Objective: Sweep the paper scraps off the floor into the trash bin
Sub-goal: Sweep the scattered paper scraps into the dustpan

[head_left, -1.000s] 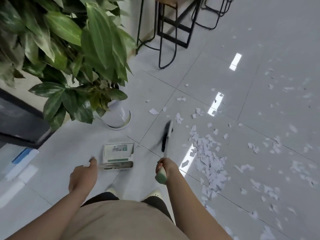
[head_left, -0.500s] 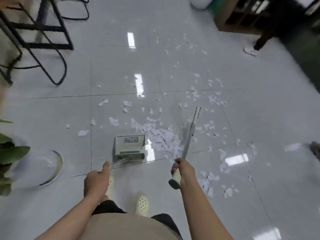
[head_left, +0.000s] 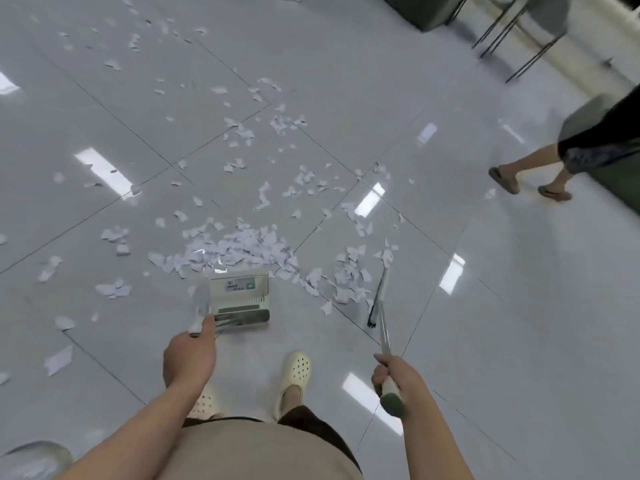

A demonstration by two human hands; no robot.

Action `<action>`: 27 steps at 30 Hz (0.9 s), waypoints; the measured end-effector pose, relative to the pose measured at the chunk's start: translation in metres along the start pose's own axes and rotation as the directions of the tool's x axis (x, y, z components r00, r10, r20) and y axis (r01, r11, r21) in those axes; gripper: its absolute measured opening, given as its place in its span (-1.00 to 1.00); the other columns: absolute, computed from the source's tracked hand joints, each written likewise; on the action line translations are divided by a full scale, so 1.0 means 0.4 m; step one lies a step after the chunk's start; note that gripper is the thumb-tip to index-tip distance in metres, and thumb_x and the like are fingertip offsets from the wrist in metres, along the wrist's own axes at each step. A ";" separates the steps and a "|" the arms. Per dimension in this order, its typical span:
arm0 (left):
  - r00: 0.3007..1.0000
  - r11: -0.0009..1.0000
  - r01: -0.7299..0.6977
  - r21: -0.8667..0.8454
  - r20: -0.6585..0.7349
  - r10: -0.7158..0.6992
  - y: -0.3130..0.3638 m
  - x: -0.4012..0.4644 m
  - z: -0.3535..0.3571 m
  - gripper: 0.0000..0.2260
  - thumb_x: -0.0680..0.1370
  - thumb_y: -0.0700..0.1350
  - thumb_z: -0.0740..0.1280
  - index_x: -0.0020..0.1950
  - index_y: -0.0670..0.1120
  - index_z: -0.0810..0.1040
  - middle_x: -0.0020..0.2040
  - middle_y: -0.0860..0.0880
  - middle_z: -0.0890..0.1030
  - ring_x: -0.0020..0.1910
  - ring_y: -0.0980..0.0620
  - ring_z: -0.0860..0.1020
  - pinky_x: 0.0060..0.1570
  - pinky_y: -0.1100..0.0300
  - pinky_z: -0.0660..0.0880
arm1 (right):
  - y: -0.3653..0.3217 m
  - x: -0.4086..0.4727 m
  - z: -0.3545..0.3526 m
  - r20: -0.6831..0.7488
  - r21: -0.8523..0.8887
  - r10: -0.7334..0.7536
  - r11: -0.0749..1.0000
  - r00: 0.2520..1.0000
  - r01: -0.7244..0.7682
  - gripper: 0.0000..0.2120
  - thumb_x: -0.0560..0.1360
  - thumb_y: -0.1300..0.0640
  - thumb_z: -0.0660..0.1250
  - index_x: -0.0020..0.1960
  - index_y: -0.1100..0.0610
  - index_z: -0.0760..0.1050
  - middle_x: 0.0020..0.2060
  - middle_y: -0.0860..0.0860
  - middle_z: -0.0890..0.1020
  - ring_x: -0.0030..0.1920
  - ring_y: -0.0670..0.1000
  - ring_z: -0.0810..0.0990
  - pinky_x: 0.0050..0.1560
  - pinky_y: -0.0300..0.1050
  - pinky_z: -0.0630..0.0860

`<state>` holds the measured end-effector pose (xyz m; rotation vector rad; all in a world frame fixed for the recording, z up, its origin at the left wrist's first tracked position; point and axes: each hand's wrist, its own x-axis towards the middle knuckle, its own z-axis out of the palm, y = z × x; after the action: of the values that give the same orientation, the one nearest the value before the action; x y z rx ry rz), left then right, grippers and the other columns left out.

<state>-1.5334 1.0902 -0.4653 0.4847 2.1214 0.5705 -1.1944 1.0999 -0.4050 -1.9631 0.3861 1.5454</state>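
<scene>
Head camera view, looking down: the left hand (head_left: 189, 356) grips the handle of a dustpan (head_left: 239, 299) that stands on the pale tiled floor (head_left: 502, 306), its mouth just beside a dense heap of paper scraps (head_left: 239, 249). More scraps lie scattered well beyond it. The right hand (head_left: 394, 375) is wrapped round the green-tipped handle of a broom (head_left: 379, 303), whose dark head rests on the floor to the right of the dustpan. A second person's legs (head_left: 533, 171) show at far right.
</scene>
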 end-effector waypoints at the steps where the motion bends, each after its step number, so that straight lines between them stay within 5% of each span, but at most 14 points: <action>1: 1.000 1.000 -0.010 0.015 0.013 0.010 0.004 0.005 -0.003 -0.43 0.61 0.24 0.22 -0.29 -0.25 0.46 -0.30 -0.23 0.59 -0.32 -0.22 0.53 -0.28 0.05 0.44 | 0.019 -0.002 -0.012 -0.014 0.022 0.012 1.000 1.000 -0.012 -0.85 0.55 0.35 0.26 -0.10 0.17 0.33 -0.60 -0.01 0.28 -0.69 -0.10 0.25 -0.73 -0.32 0.23; 5: 0.998 0.997 -0.035 0.068 0.062 0.031 0.004 0.011 -0.009 -0.44 0.61 0.25 0.23 -0.25 -0.24 0.51 -0.28 -0.20 0.61 -0.30 -0.21 0.55 -0.25 0.03 0.47 | 0.074 -0.011 -0.035 -0.003 0.086 0.099 0.991 0.995 -0.098 -0.91 0.56 0.34 0.24 -0.02 0.18 0.36 -0.61 -0.03 0.25 -0.71 -0.10 0.24 -0.71 -0.38 0.21; 8: 0.997 0.998 -0.029 0.062 0.072 0.024 0.004 0.010 -0.020 -0.43 0.61 0.26 0.24 -0.23 -0.25 0.54 -0.27 -0.22 0.62 -0.29 -0.21 0.56 -0.27 0.05 0.44 | 0.086 -0.012 -0.014 0.031 0.041 0.147 0.988 0.989 -0.148 -0.85 0.56 0.35 0.22 -0.16 0.19 0.35 -0.62 -0.02 0.27 -0.73 -0.08 0.25 -0.71 -0.38 0.22; 16: 0.993 0.996 0.080 -0.027 -0.080 -0.082 0.018 0.002 -0.028 -0.44 0.61 0.28 0.24 -0.33 -0.16 0.43 -0.37 -0.14 0.54 -0.36 -0.18 0.51 -0.30 0.08 0.39 | 0.048 0.011 0.252 0.233 -0.403 0.308 0.894 0.922 -0.197 -0.79 0.52 0.40 0.17 -0.22 0.16 0.30 -0.54 0.01 0.30 -0.66 -0.07 0.28 -0.70 -0.29 0.25; 23: 0.961 0.989 0.108 -0.103 -0.246 -0.131 0.068 -0.047 0.041 -0.41 0.59 0.34 0.25 -0.32 -0.16 0.40 -0.38 -0.15 0.52 -0.37 -0.18 0.49 -0.33 0.09 0.37 | -0.207 0.077 0.392 0.503 -0.262 0.460 0.888 0.731 -0.379 -0.72 0.34 0.52 0.28 -0.32 0.19 0.30 -0.54 0.02 0.30 -0.67 -0.03 0.31 -0.72 -0.24 0.33; 27: 0.936 0.977 0.101 -0.188 -0.314 -0.157 0.142 -0.067 0.095 -0.43 0.58 0.34 0.25 -0.31 -0.14 0.35 -0.39 -0.15 0.46 -0.40 -0.16 0.44 -0.34 0.09 0.35 | -0.297 0.058 0.446 0.536 -0.309 0.465 0.885 0.704 -0.349 -0.74 0.44 0.40 0.21 -0.29 0.13 0.25 -0.56 0.00 0.29 -0.69 -0.05 0.29 -0.72 -0.27 0.30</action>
<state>-1.4798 1.1311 -0.4361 0.1580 2.3709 0.7920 -1.2588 1.3054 -0.4189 -1.4347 0.4341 2.4706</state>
